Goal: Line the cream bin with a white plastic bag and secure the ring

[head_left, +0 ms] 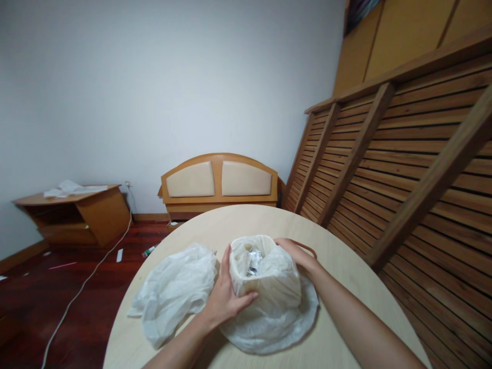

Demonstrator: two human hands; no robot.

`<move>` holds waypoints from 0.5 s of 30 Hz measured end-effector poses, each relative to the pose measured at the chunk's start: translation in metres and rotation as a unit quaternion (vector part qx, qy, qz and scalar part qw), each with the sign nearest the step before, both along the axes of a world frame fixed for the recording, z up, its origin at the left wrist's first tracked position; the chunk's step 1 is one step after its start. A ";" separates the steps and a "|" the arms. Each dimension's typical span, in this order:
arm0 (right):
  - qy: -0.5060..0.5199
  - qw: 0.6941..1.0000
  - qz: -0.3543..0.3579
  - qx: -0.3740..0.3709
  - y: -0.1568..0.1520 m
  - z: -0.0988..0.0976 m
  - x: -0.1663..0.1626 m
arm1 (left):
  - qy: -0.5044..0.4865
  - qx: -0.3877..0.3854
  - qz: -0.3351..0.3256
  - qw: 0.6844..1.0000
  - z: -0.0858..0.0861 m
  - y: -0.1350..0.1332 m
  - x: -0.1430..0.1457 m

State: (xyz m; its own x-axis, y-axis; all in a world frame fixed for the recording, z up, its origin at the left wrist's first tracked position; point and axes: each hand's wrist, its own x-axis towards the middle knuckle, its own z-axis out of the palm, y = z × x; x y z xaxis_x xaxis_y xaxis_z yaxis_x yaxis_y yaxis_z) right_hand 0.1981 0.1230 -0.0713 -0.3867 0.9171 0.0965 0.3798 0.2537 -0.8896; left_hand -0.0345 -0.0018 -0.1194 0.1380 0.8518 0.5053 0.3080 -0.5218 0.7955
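Gripping the bin [282, 292] from both sides: left hand [226, 297] clamped on its left wall, thumb across the front, fingers up along the side to the rim; right hand [294, 252] on the far right side near the rim, clamped too as far as visible, fingertips partly hidden behind the bin. Hands apart from each other, bin between them. Bin upright, mouth facing up, on the table [357, 287], just ahead of the person.

White bag [265, 330] over the bin's rim and down its outside, loose skirt spread on the tabletop below and right of the left hand, left of the right forearm. Silver foil [254, 260] inside the bin, between the two hands; exact item unclear. Brown strip [307, 249] just beyond and right of the right hand, mostly hidden, can't tell what it is.

Second bag [177, 287], white, crumpled, lies on the table just left of the left hand.

Farther off: headboard [220, 179] ahead of both hands, past the table edge; slatted frame [423, 174] leaning, right of the right hand; cabinet [103, 212] with papers [71, 188] on top, well left of the left hand; pale cord [92, 274] along the red-brown floor [69, 302], also left.
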 end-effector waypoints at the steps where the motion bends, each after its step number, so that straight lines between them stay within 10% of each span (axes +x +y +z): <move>1: 0.001 1.000 -0.014 0.002 0.002 0.005 0.004 | 0.000 0.008 0.004 1.000 -0.001 0.001 -0.001; 7: 0.026 0.999 0.014 -0.032 -0.009 0.037 0.005 | -0.002 0.028 0.014 1.000 -0.002 0.000 0.002; 15: 0.150 0.986 0.052 -0.042 -0.050 0.028 -0.015 | -0.048 -0.005 -0.041 0.998 -0.001 -0.007 0.009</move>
